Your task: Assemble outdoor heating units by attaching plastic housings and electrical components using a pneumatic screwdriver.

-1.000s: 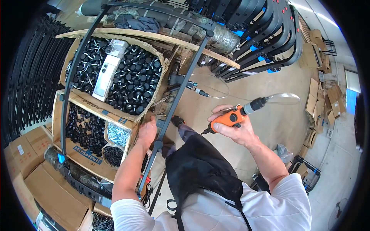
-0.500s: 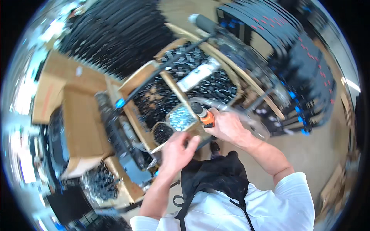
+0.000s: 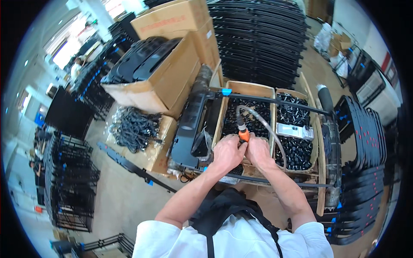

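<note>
Workshop floor is plain beige, and past the hands, pretty much straight ahead, you've got a tall stack of black metal frames. Right hand is curled around an orange handheld driver, its black hose end pointing away, and a clear plastic hose loops off that and back down to the right of the hand. Left hand is bunched up too, thumb side right against the driver; can't tell if its fingers grip anything, they're mostly out of sight. Just beyond both hands sits an open tan cardboard bin full of small black parts. To the right hand's right there's black round-headed knobs with a white-and-silver oblong box lying on top. Over on the left hand's left: a heap of black cables, plus a big open brown carton farther out.
</note>
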A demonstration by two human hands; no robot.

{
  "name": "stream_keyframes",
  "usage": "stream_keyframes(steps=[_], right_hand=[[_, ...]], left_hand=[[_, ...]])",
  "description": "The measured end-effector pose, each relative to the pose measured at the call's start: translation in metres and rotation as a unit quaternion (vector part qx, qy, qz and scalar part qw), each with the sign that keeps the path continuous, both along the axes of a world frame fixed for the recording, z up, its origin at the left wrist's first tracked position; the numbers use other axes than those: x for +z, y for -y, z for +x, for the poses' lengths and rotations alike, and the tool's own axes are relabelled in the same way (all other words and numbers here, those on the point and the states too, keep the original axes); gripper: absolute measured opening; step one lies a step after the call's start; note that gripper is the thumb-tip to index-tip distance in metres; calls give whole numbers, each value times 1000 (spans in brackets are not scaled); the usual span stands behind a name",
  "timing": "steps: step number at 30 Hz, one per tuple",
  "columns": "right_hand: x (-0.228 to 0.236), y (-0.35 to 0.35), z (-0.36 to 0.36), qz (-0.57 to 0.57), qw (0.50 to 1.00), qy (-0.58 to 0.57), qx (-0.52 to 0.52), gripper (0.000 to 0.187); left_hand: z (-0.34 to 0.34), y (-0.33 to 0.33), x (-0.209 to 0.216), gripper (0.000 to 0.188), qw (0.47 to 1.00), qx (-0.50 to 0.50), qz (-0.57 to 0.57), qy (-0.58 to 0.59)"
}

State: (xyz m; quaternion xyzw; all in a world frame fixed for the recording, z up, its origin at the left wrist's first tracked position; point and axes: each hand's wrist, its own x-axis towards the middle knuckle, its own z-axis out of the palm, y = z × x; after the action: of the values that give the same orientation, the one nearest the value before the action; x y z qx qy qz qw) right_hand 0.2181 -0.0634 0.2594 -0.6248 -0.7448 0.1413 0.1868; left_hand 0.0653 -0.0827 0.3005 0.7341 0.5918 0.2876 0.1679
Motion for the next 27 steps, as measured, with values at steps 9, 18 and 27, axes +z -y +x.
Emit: stream_keyframes(steps=[9,18,27], right_hand=[[-27,-25,-42,-42,997,-58,33,38],[57,-135,-33,-33,895,-443,-24,41],[131,-256,-90,-33,920,-390,-8,49]], left_hand=[[-49,-27,4,22,888,-215,185,-363],[-125,-113,-47,28,924,-51,-214,314],[-130,-224,-100,23,704,13,-364,610]])
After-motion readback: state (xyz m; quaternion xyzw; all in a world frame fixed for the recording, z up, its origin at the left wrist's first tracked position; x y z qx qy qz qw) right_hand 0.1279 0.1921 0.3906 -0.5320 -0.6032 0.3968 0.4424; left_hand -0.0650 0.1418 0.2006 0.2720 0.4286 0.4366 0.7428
